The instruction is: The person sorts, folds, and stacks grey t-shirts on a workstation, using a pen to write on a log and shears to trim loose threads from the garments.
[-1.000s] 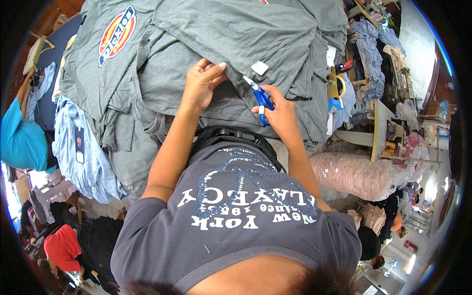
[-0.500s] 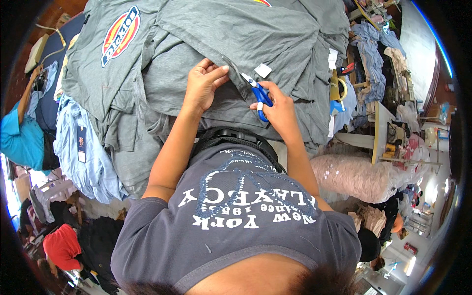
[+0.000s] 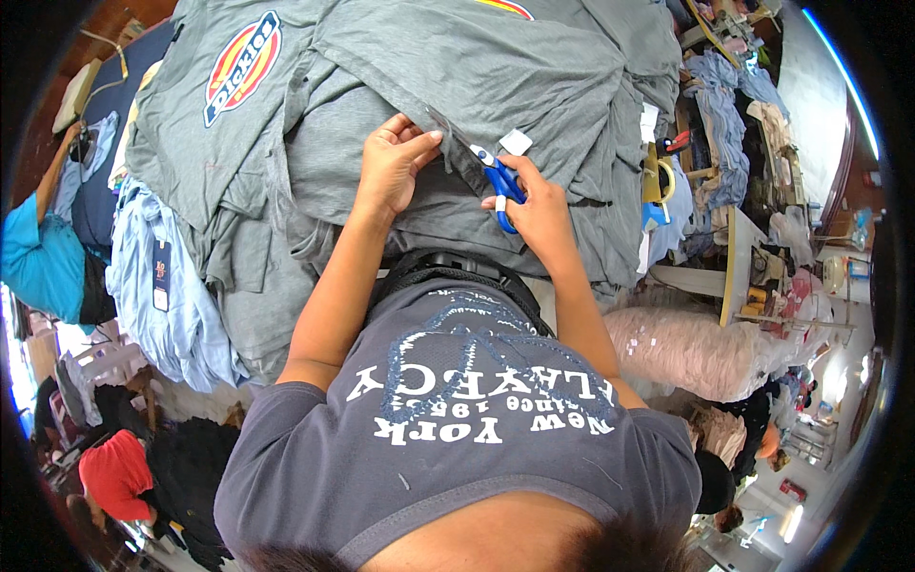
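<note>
My right hand holds a pair of blue-handled scissors, its fingers in the loops. The blades point up and left, with their tips by the edge of a grey T-shirt spread in front of me. Close to the tips, my left hand is closed in a pinch of thumb and forefinger at that fabric edge. Whether a thread is also in the pinch is too small to tell. A small white label lies on the shirt beside the scissors.
More grey shirts lie beneath, one with a coloured oval print. Light blue garments with a dark tag hang at the left. At the right are a yellow tape roll and a plastic-wrapped bundle. Other people work at the sides.
The scissors and my right hand have shifted slightly left. My left hand keeps its pinch in nearly the same place. The whole view has moved a little.
</note>
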The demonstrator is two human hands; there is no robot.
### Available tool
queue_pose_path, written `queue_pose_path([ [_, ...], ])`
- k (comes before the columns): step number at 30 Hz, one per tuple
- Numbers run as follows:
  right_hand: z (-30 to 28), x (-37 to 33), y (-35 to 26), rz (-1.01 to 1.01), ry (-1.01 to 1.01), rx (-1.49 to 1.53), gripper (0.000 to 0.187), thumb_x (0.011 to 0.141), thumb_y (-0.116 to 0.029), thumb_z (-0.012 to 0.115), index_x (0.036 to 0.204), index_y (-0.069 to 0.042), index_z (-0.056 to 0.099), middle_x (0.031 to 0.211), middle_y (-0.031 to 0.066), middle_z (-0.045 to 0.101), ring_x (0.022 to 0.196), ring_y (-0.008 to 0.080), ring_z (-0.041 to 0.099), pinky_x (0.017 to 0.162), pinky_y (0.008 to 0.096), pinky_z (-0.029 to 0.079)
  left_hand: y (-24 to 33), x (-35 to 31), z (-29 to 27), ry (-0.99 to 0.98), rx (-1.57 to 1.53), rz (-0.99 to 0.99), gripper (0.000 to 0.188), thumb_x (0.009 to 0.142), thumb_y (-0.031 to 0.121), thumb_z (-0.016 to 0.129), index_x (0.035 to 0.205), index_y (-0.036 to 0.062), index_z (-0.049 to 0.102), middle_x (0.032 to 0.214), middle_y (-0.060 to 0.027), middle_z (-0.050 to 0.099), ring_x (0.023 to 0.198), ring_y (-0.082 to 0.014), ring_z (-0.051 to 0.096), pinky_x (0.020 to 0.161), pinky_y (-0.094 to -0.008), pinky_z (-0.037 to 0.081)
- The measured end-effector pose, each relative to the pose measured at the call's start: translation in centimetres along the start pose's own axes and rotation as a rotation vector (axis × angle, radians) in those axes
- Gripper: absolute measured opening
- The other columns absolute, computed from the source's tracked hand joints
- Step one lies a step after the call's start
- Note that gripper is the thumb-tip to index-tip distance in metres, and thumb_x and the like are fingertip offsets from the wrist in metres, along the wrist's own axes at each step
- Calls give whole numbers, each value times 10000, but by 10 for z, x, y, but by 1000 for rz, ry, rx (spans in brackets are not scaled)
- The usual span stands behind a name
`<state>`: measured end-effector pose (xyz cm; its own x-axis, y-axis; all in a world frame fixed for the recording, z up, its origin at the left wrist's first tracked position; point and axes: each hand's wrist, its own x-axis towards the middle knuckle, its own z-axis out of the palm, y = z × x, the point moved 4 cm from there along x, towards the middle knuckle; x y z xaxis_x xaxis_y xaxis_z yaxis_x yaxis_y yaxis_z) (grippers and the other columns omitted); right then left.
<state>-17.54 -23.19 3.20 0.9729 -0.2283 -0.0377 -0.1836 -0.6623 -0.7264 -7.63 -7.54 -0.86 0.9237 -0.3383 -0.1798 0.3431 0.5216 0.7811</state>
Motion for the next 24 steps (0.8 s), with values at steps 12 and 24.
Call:
queue_pose_path([
  [12, 2, 11, -17, -120, 86, -39, 522, 606, -240, 763, 1046, -98, 521, 731, 142, 605, 661, 258, 608, 591, 339, 457, -2, 0, -1, -5, 33, 7, 264, 736, -22, 622, 984, 18, 541, 868, -28, 605, 768, -97, 577, 709, -237, 483],
  [24, 24, -6, 21, -262, 348, 214, 665, 543, -247, 807, 1095, -69, 483, 865, 80, 576, 710, 187, 538, 640, 314, 448, -2, -4, -3, -42, 82, 30, 276, 770, -12, 580, 1041, 7, 528, 947, -45, 586, 843, -117, 563, 755, -250, 468],
])
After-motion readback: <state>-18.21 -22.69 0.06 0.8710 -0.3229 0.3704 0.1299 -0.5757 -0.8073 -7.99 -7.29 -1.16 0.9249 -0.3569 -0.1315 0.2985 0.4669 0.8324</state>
